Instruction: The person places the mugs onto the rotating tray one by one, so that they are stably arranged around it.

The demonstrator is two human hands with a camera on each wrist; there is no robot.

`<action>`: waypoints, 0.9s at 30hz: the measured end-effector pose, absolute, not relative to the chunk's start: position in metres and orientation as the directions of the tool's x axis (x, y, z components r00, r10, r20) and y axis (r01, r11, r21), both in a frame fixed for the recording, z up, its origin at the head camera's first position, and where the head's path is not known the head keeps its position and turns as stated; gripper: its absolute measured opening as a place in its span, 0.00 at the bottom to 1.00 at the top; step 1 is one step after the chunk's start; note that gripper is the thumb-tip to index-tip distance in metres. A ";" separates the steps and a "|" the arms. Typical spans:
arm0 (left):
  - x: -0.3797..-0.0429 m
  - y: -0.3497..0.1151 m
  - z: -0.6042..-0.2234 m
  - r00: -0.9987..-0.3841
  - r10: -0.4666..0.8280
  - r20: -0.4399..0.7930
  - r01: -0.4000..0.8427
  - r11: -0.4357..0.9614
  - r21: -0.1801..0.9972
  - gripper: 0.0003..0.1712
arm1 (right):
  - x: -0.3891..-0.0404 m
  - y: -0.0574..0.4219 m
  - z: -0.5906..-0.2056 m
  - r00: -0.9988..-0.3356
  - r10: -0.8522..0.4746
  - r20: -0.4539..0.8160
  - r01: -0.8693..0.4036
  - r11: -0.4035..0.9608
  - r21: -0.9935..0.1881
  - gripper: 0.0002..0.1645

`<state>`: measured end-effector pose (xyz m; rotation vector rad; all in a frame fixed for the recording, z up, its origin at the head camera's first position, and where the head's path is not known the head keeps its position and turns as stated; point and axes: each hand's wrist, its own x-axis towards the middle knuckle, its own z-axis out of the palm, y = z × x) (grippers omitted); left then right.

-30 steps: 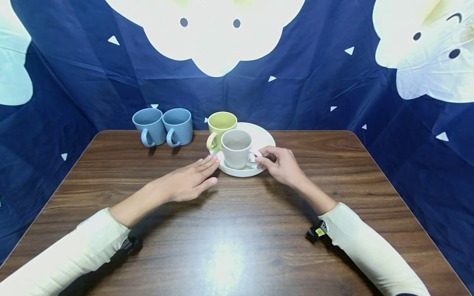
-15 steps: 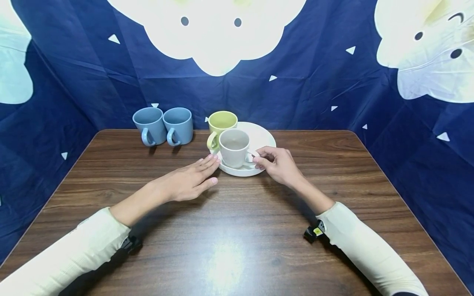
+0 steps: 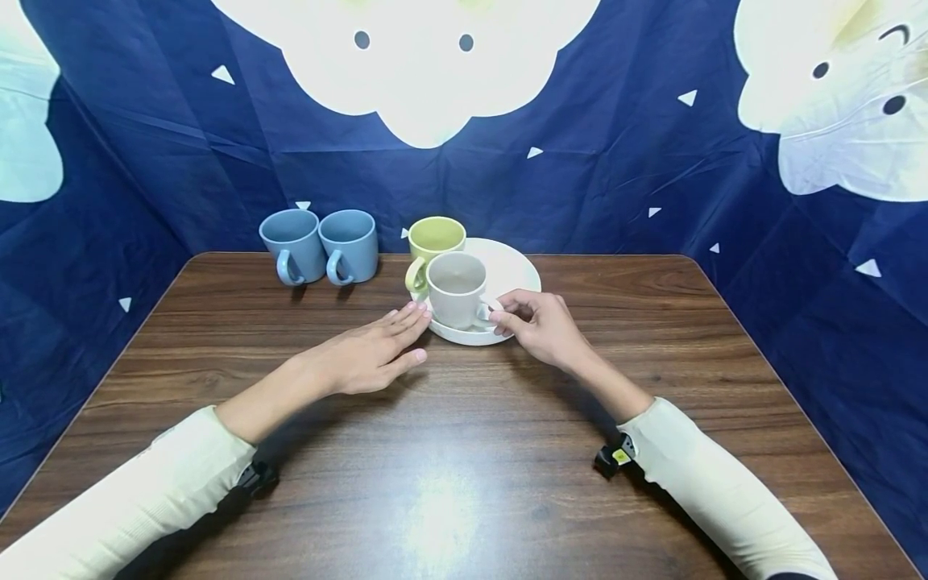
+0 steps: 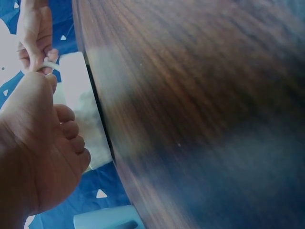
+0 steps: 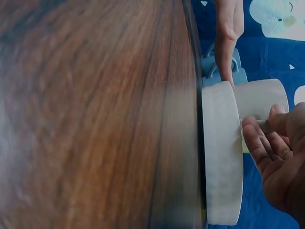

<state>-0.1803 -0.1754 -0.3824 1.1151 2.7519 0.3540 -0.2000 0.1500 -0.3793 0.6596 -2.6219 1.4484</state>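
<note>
A light grey mug [image 3: 451, 300] stands upright on the near left part of a round white plate [image 3: 516, 270]. My right hand [image 3: 542, 326] pinches the mug's handle between thumb and fingers; the right wrist view shows this grip beside the plate's wall [image 5: 222, 157]. With straight fingers, my left hand [image 3: 370, 354] touches the plate's left rim. A green mug [image 3: 437, 235] is right behind the grey one, its handle toward the left front. Its base is hidden, so I cannot tell whether all of it rests on the plate.
Two blue mugs [image 3: 292, 250] stand side by side at the table's far left, handles toward the front. The wooden table [image 3: 464, 427] ends just behind the plate, where a dark blue cloth [image 3: 602, 193] with white cloud shapes hangs.
The grey mug has slid slightly left on the plate, closer to the left rim, with my right hand following on its handle. The left hand and the plate have stayed in place.
</note>
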 end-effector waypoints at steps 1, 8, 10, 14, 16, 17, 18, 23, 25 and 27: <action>-0.180 -0.176 -0.383 -0.711 0.702 -0.048 0.666 0.694 0.274 0.41 | -0.199 0.149 -0.379 -0.905 -0.335 0.264 -0.400 0.455 -0.796 0.09; -0.180 -0.176 -0.382 -0.714 0.698 -0.057 0.660 0.699 0.276 0.42 | -0.196 0.143 -0.380 -0.908 -0.341 0.242 -0.375 0.408 -0.832 0.10; -0.180 -0.176 -0.381 -0.717 0.694 -0.063 0.656 0.703 0.275 0.42 | -0.196 0.142 -0.380 -0.909 -0.340 0.239 -0.371 0.404 -0.836 0.10; -0.180 -0.178 -0.380 -0.724 0.687 -0.070 0.646 0.710 0.281 0.43 | -0.196 0.142 -0.380 -0.909 -0.345 0.234 -0.368 0.400 -0.839 0.10; -0.181 -0.179 -0.380 -0.731 0.678 -0.076 0.637 0.718 0.280 0.43 | -0.196 0.142 -0.380 -0.908 -0.348 0.232 -0.368 0.400 -0.839 0.11; -0.181 -0.180 -0.379 -0.733 0.676 -0.076 0.635 0.720 0.280 0.43 | -0.196 0.142 -0.380 -0.908 -0.349 0.232 -0.369 0.401 -0.839 0.10; -0.181 -0.181 -0.379 -0.737 0.671 -0.081 0.630 0.725 0.279 0.43 | -0.196 0.142 -0.380 -0.908 -0.350 0.232 -0.369 0.402 -0.838 0.10; -0.184 -0.184 -0.381 -0.741 0.665 -0.088 0.625 0.732 0.272 0.43 | -0.197 0.142 -0.381 -0.907 -0.351 0.234 -0.373 0.407 -0.834 0.10; -0.185 -0.185 -0.381 -0.740 0.666 -0.092 0.624 0.732 0.274 0.43 | -0.197 0.141 -0.381 -0.908 -0.349 0.233 -0.370 0.404 -0.836 0.10; -0.185 -0.185 -0.381 -0.739 0.666 -0.096 0.623 0.731 0.279 0.43 | -0.197 0.141 -0.381 -0.907 -0.349 0.235 -0.370 0.400 -0.838 0.10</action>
